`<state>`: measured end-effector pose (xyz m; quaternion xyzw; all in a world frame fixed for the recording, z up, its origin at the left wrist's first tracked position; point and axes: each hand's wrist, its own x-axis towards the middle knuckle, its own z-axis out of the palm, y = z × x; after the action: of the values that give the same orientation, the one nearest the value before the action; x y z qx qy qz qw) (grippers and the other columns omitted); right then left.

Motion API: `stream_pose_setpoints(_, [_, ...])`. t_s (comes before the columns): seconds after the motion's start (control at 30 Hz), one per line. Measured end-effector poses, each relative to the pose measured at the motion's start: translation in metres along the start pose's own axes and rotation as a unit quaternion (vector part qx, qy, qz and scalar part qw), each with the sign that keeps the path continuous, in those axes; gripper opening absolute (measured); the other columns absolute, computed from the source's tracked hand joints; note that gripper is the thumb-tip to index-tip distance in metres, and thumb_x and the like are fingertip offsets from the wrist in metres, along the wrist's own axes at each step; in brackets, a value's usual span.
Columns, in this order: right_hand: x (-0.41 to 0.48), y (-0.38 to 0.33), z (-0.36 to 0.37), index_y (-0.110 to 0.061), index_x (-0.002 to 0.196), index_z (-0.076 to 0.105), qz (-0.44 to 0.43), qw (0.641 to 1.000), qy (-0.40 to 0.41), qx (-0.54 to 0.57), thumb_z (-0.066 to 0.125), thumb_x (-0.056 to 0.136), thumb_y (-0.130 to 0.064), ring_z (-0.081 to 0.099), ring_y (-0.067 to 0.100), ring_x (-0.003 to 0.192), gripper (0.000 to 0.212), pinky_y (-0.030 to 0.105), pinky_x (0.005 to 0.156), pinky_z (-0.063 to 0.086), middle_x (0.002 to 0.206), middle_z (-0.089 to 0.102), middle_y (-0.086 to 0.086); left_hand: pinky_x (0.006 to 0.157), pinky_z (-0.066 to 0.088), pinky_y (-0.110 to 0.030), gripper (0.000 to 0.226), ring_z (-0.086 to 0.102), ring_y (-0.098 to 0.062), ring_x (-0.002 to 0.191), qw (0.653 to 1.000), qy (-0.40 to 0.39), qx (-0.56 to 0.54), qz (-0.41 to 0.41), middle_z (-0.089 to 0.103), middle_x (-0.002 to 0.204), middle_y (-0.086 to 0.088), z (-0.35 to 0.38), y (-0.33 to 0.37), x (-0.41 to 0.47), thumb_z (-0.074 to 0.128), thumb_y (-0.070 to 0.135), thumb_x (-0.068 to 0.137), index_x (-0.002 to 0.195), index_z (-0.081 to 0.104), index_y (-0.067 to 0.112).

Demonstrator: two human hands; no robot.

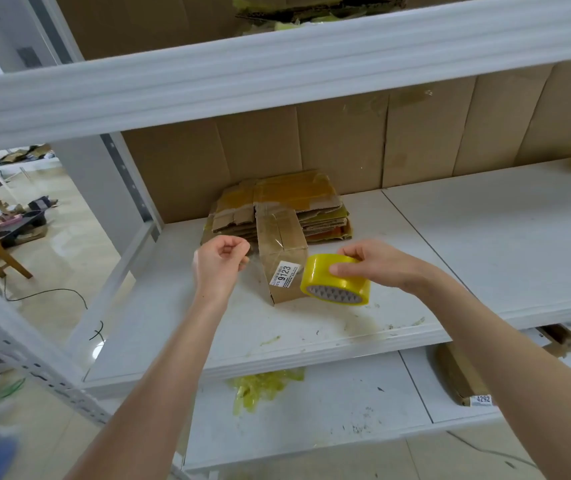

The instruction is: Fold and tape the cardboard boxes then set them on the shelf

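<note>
Cardboard box point(282, 261) between left hand point(220, 268) pinching tape point(253, 259) and right hand point(372, 263) gripping tape roll point(336, 284)

Light was bright, soft and even, with only faint shadows. The glossy floor point(65, 237) at the left showed glare. The shelf point(277, 71) bowed toward the frame edges (wide-angle distortion) and looked slightly smeared.

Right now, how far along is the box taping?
Done: the box labelled 9123 is folded shut with tape already across it. In hand: the right hand holds the yellow tape roll; the left hand seems to pinch its pulled-out strip. Left: this strip, then the flattened cardboard stack behind.
</note>
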<state>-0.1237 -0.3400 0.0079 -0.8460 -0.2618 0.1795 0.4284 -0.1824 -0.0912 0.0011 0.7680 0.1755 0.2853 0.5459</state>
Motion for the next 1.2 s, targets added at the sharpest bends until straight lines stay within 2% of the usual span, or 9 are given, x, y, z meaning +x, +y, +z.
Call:
stream_pose_setpoints(0.07, [-0.007,0.005,0.000,-0.015,0.097,0.071,0.006,0.996,-0.032,0.085,0.066,0.089,-0.024,0.062,0.009,0.085,0.013,0.020,0.077,0.046,0.090,0.070,-0.001,0.063,0.050,-0.020,0.019,0.060,-0.006,0.059,1.000,0.009,0.003,-0.010,0.064,0.066,0.002,-0.007,-0.005,0.001,0.066,0.011,0.085,0.071,0.065,0.024])
stream_pose_setpoints(0.13, [-0.009,0.009,0.000,-0.019,0.099,0.072,0.007,0.995,-0.016,0.101,0.066,0.089,-0.025,0.064,0.008,0.087,0.013,0.018,0.079,0.048,0.096,0.072,-0.001,0.068,0.050,-0.023,0.018,0.061,-0.011,0.063,1.000,0.005,0.001,-0.025,0.064,0.067,0.001,-0.011,-0.012,-0.002,0.067,0.011,0.085,0.071,0.066,0.022])
stream_pose_setpoints(0.23, [-0.002,0.006,-0.003,-0.021,0.099,0.073,-0.003,0.998,0.048,0.034,0.067,0.088,-0.032,0.062,0.009,0.089,0.016,0.025,0.079,0.049,0.096,0.070,-0.004,0.074,0.053,-0.026,0.018,0.063,-0.010,0.065,1.000,0.007,0.013,-0.027,0.065,0.065,0.005,-0.011,-0.016,-0.005,0.068,0.013,0.084,0.071,0.066,0.025])
stream_pose_setpoints(0.33, [0.006,-0.001,-0.006,-0.033,0.099,0.066,-0.019,0.992,0.100,-0.069,0.067,0.088,-0.037,0.057,0.006,0.086,0.012,0.022,0.071,0.048,0.091,0.061,-0.019,0.074,0.053,-0.025,0.022,0.062,0.001,0.059,0.999,0.027,0.013,-0.014,0.064,0.058,0.014,-0.009,-0.017,-0.006,0.068,0.016,0.084,0.069,0.064,0.031])
stream_pose_setpoints(0.47, [0.015,-0.003,-0.005,-0.041,0.120,0.060,-0.025,0.975,0.154,-0.158,0.063,0.089,-0.043,0.051,0.011,0.097,0.032,0.030,0.074,0.052,0.106,0.053,-0.017,0.076,0.054,-0.029,0.022,0.061,0.001,0.058,0.999,0.047,-0.012,-0.016,0.063,0.056,0.015,-0.002,-0.018,-0.006,0.068,0.017,0.084,0.069,0.063,0.032])
stream_pose_setpoints(0.57, [0.021,-0.004,0.001,-0.045,0.122,0.058,-0.032,0.964,0.180,-0.194,0.060,0.089,-0.045,0.050,0.013,0.098,0.032,0.033,0.077,0.050,0.106,0.052,-0.017,0.074,0.050,-0.026,0.022,0.061,0.005,0.057,0.998,0.060,-0.020,-0.014,0.062,0.055,0.016,0.001,-0.020,-0.007,0.067,0.017,0.084,0.070,0.063,0.032])
stream_pose_setpoints(0.73, [0.025,-0.001,0.001,-0.035,0.126,0.062,-0.025,0.920,0.257,-0.294,0.057,0.092,-0.039,0.056,0.024,0.110,0.034,0.034,0.086,0.042,0.123,0.065,-0.001,0.072,0.049,-0.022,0.022,0.060,0.008,0.059,0.996,0.083,-0.020,0.000,0.063,0.060,0.018,-0.005,-0.025,-0.004,0.065,0.016,0.085,0.071,0.061,0.033])
stream_pose_setpoints(0.9, [0.031,0.003,0.001,-0.037,0.122,0.063,-0.013,0.930,0.265,-0.253,0.057,0.093,-0.041,0.056,0.022,0.102,0.030,0.028,0.075,0.038,0.116,0.068,-0.001,0.075,0.052,-0.025,0.019,0.060,0.002,0.065,0.997,0.053,-0.055,0.008,0.066,0.073,0.012,-0.004,-0.032,-0.003,0.069,0.015,0.084,0.076,0.063,0.032])
stream_pose_setpoints(1.2, [0.040,0.009,0.008,-0.037,0.118,0.065,0.025,0.922,0.277,-0.270,0.055,0.095,-0.039,0.057,0.027,0.104,0.026,0.036,0.083,0.043,0.115,0.068,0.000,0.072,0.047,-0.017,0.025,0.058,0.005,0.067,0.997,0.044,-0.068,0.009,0.064,0.075,0.014,0.005,-0.042,0.003,0.077,0.013,0.075,0.081,0.062,0.033])
